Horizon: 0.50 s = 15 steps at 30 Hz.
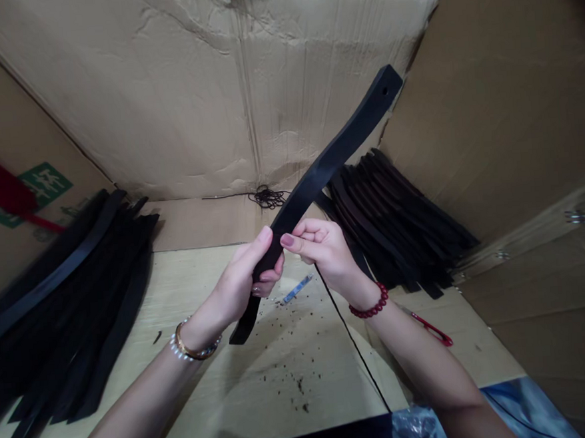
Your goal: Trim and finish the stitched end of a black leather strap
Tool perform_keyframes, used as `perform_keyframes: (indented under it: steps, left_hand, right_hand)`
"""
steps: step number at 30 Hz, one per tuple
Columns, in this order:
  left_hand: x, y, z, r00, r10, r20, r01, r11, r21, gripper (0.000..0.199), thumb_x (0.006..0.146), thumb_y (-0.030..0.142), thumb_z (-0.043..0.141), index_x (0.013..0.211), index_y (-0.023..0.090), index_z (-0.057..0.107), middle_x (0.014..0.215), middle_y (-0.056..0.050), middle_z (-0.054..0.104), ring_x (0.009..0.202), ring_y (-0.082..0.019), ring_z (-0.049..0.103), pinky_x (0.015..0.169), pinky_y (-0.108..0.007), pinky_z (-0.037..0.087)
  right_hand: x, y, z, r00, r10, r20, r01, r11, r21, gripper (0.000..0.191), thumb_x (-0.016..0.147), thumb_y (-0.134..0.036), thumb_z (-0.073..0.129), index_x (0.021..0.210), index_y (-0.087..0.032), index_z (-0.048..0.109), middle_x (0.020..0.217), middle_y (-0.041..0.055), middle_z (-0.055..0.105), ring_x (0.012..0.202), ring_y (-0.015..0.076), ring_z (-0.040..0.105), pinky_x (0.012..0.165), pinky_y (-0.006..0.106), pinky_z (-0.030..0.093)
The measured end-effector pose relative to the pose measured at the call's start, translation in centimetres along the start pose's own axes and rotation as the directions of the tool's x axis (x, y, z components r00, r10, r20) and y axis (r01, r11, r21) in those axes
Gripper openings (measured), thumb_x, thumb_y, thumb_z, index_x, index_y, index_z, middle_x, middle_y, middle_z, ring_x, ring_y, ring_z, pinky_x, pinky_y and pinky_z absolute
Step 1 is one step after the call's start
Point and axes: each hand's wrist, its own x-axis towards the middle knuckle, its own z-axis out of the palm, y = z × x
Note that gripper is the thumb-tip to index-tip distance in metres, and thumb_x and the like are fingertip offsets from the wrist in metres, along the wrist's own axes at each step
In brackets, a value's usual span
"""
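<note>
the curved black strip (319, 174) is held up above the surface (193, 306), slanting from lower left to upper right, with a small hole (384, 92) near its far end. of the hands, the left hand (243, 269) is closed round the strip's lower part, thumb on the upper face, fingers wrapped beneath. the right hand (324, 247) has thumb and forefinger pinched together at the strip's edge, just beside the left thumb, apparently on the black cord (347, 328) that trails from it; what lies inside the pinch is too small to tell. to work neatly, the left thumb should press firmly so the strip cannot twist, while the right fingertips guide the cord close to the strip with small, even pulls. its trailing length is best left slack and clear of the red tool (447, 341) near the right forearm, lest it snag.
</note>
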Motion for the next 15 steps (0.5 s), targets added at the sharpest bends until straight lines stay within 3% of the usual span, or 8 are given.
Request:
perform_keyframes:
  steps: [4, 10, 15]
  left_hand:
    - [-0.07, 0.23, -0.04, 0.999, -0.034, -0.002, 0.034, 0.999, -0.023, 0.061, 0.081, 0.071, 0.059, 0.061, 0.014, 0.055, 0.046, 0.007, 0.030, 0.035, -0.002, 0.022, 0.034, -0.015, 0.016]
    - [0.02, 0.20, -0.07, 0.995, -0.100, 0.013, 0.101, 0.991, -0.083, 0.062, 0.080, 0.073, 0.059, 0.062, 0.014, 0.055, 0.047, 0.007, 0.029, 0.034, -0.002, 0.021, 0.033, -0.015, 0.018]
    - [-0.03, 0.34, -0.20, 0.993, -0.119, 0.025, 0.121, 0.988, -0.093, 0.062, 0.083, 0.072, 0.056, 0.061, 0.014, 0.054, 0.047, 0.007, 0.029, 0.034, -0.002, 0.020, 0.033, -0.015, 0.017]
  right_hand:
    - [-0.16, -0.18, 0.14, 1.000, -0.023, 0.017, 0.024, 0.999, -0.021, 0.030, 0.061, -0.031, 0.091, 0.059, -0.016, 0.064, 0.045, -0.0091, 0.042, 0.043, 0.0035, 0.035, 0.048, 0.020, 0.037]
    - [-0.48, 0.18, 0.31, 0.998, -0.070, 0.000, 0.070, 0.992, -0.101, 0.033, 0.071, -0.037, 0.085, 0.060, -0.017, 0.061, 0.044, -0.0090, 0.040, 0.043, 0.0051, 0.039, 0.049, 0.021, 0.039]
    - [-0.74, 0.73, 0.46, 0.997, -0.073, 0.030, 0.075, 0.995, -0.060, 0.030, 0.075, -0.036, 0.082, 0.063, -0.017, 0.062, 0.043, -0.0092, 0.041, 0.042, 0.0058, 0.042, 0.053, 0.022, 0.045]
